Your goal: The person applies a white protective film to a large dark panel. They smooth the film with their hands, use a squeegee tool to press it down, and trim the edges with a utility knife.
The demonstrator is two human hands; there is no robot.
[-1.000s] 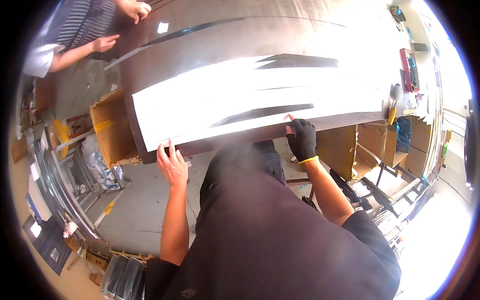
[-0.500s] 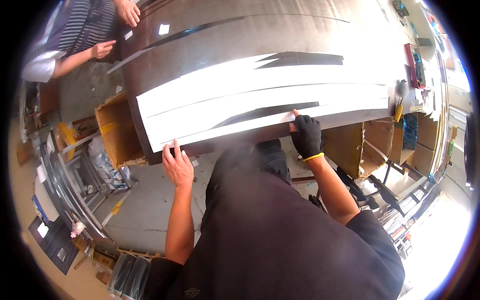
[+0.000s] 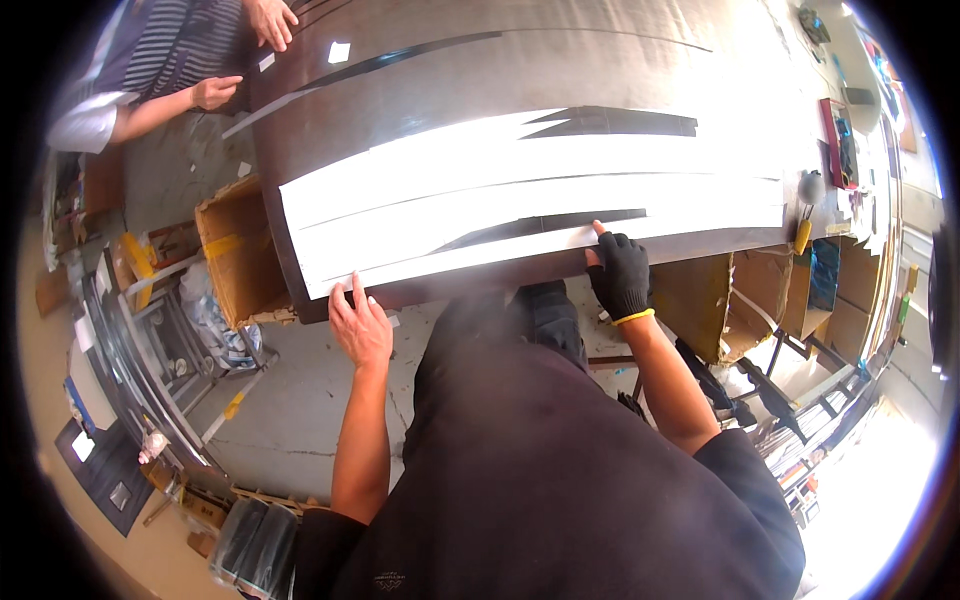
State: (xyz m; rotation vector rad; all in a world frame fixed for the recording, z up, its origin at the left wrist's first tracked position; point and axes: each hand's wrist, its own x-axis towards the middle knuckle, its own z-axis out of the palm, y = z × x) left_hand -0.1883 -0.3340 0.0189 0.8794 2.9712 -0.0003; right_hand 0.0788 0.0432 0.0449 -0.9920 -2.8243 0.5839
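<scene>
Long, flat, bright white strips (image 3: 420,215) lie side by side along the near part of a dark table (image 3: 440,85), with dark patches showing on some of them. At the left end of the nearest strip (image 3: 460,253), my bare left hand (image 3: 361,325) rests its outstretched fingertips on the near edge. My right hand (image 3: 621,272) wears a black fingerless glove with a yellow cuff. Its index finger touches the same strip further right, thumb apart and the other fingers partly bent. Neither hand grips anything that I can see. Glare hides the strips' surface detail.
A co-worker's hands (image 3: 216,92) are at the table's far left corner, near small white pieces (image 3: 339,52). Open cardboard boxes (image 3: 236,250) stand under both table ends. A yellow-handled tool (image 3: 803,234) and a red tray (image 3: 838,143) lie at the right.
The whole view has shifted slightly. Both my hands keep about the same places on the nearest strip, and the strips lie as before.
</scene>
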